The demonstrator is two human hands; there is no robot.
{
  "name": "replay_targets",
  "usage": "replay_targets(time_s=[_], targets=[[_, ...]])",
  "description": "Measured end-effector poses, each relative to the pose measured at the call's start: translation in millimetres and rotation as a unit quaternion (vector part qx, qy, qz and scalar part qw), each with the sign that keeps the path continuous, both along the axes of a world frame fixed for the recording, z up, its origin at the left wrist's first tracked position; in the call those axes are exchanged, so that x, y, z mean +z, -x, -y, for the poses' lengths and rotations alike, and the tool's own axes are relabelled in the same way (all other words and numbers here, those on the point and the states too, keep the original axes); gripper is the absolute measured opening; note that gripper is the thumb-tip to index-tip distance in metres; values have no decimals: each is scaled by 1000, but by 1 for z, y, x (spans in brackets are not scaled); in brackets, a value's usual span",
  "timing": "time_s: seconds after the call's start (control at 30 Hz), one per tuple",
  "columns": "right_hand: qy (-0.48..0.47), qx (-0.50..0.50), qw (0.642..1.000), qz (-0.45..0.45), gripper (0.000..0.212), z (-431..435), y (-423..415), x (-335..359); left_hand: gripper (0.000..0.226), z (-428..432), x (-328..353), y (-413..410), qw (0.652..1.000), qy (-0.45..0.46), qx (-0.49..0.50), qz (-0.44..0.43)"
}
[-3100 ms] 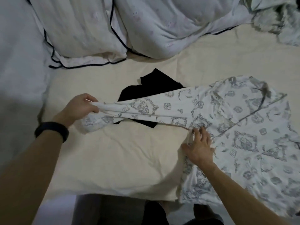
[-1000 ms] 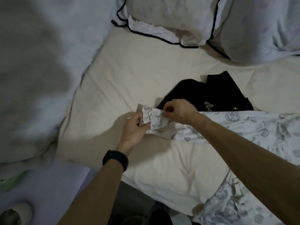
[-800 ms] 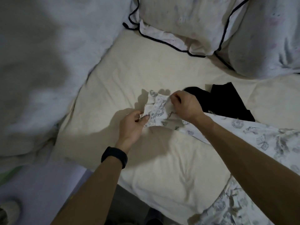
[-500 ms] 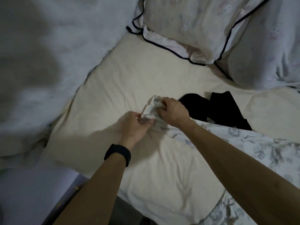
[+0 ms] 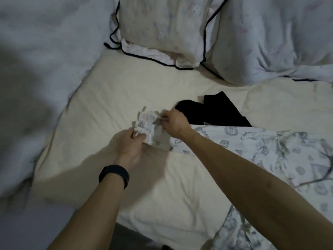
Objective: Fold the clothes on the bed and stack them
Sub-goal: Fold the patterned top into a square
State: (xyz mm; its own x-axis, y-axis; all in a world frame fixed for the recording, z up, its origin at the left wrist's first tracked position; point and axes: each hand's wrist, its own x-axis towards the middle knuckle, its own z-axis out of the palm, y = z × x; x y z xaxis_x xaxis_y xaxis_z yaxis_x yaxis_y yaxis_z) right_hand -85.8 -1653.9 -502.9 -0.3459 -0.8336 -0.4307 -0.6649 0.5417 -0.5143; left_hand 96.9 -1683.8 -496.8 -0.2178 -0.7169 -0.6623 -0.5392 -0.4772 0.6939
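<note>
Cream bedsheet (image 5: 108, 98) is showing around the printed white garment (image 5: 252, 147), which is lying along the bed's right side. Both hands are holding its bunched sleeve end (image 5: 146, 125): left hand (image 5: 128, 143) pinching from below, right hand (image 5: 173, 124) gripping from beyond. A black garment (image 5: 212, 112) is lying just behind, partly under the sleeve. Piped pillows (image 5: 162, 27) and a rumpled duvet (image 5: 45, 60) are crowding the far and left edges.

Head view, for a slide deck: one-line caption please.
Left hand and right hand grip the bunched sleeve of a patterned shirt on the bed, near a black garment.
</note>
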Motion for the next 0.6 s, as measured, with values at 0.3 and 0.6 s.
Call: replay_targets(time_s=[0.3,0.6], targets=[[277,-342,827,349,20,-170,66,135,3,-127,137,83,945,235,-109,-199],[205,-490,805,263,38,-531,150,163,39,-418,149,186,799,259,-478,-260]])
